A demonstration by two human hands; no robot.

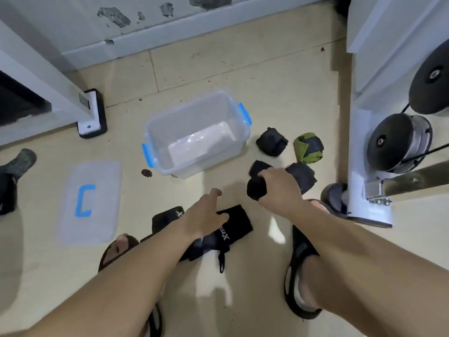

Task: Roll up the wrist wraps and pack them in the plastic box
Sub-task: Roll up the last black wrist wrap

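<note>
A clear plastic box (155,132) with blue latches stands open on the floor, nothing inside. My right hand (279,188) grips a rolled black wrist wrap (255,188) just right of the box's near corner. My left hand (206,215) hovers with relaxed fingers over unrolled black wraps (239,222) lying flat between my feet. More rolled wraps lie right of the box: a black one (272,141), a green-and-black one (308,147), and dark ones (303,177) behind my right hand.
The box's clear lid (91,203) with a blue handle lies flat at left. White gym machine frames stand at left (90,113) and right (369,166), with black pulleys (388,142). My sandalled feet (303,271) flank the wraps. Another person's socked foot (19,164) is at far left.
</note>
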